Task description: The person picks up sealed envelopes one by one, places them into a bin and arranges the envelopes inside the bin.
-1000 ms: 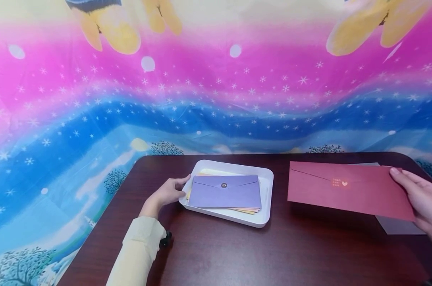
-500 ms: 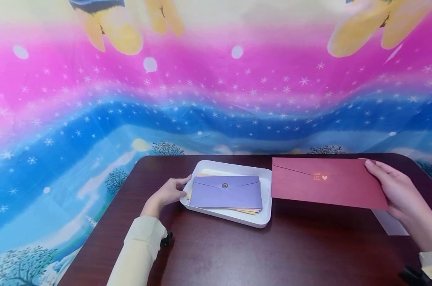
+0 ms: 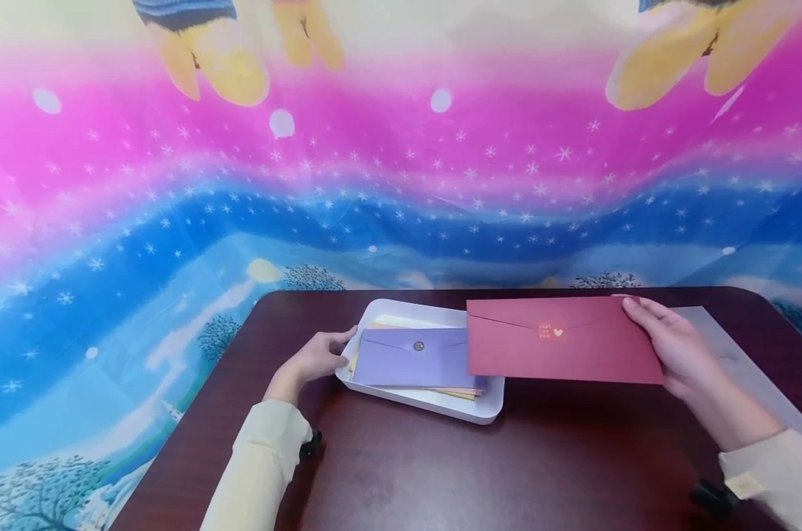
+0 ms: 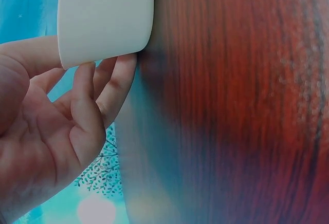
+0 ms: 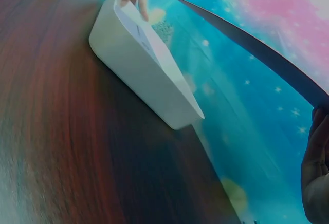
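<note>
My right hand [image 3: 682,346] holds a dark red envelope [image 3: 540,354] by its right end, thumb on the front face. A gold heart and small lettering mark the envelope's middle. Its left end overlaps the white tray [image 3: 424,403] in the head view; the right wrist view shows the envelope [image 5: 257,52] edge-on, raised above the tray. Inside the tray a purple envelope [image 3: 401,361] with a round seal lies on several pale and yellow ones. My left hand [image 3: 311,361] holds the tray's left end, its fingers against the outer wall [image 4: 108,18] in the left wrist view.
A grey flat envelope [image 3: 739,361] lies on the right of the dark wooden table [image 3: 401,472], partly behind my right forearm. A printed pink and blue curtain [image 3: 401,162] hangs behind the table's far edge.
My right hand has carried the red envelope leftward, from above the grey one to overlapping the tray's right part. More of the grey envelope now shows. The left hand and tray stay put.
</note>
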Available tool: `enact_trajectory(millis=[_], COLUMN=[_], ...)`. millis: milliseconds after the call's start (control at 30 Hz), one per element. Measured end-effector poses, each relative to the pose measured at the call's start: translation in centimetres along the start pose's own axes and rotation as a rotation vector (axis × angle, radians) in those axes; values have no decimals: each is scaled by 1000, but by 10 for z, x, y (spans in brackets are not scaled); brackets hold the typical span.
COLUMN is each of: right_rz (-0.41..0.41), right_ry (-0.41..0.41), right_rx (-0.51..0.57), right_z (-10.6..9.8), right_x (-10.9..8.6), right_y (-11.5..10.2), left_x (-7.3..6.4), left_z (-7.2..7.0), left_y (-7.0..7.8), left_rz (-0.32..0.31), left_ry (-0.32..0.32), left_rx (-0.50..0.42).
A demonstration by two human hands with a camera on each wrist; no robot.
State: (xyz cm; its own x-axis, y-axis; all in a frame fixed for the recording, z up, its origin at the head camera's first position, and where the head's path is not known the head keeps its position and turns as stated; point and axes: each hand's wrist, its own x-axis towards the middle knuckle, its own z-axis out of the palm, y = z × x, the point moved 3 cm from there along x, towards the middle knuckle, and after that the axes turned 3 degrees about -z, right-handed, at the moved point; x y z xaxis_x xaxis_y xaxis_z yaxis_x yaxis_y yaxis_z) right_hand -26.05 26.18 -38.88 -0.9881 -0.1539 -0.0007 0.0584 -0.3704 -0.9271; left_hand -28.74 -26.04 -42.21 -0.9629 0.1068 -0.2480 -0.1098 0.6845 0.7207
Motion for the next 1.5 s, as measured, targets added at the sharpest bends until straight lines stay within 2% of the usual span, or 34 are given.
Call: enact_trajectory(millis=[433, 1033, 1500], right_rz=[-27, 62, 110], right_ry=[-49, -68, -154], right_rx=[-70, -143, -175], right_z=[34, 91, 128], right_x=[14, 32, 44], right_y=[24, 55, 73], left_x=[1, 0, -2], left_z=[3, 2, 1], left_y=[0, 0, 0], left_rz=[-3, 26, 3], left_ry=[9, 12, 21], left_rx=[3, -7, -22])
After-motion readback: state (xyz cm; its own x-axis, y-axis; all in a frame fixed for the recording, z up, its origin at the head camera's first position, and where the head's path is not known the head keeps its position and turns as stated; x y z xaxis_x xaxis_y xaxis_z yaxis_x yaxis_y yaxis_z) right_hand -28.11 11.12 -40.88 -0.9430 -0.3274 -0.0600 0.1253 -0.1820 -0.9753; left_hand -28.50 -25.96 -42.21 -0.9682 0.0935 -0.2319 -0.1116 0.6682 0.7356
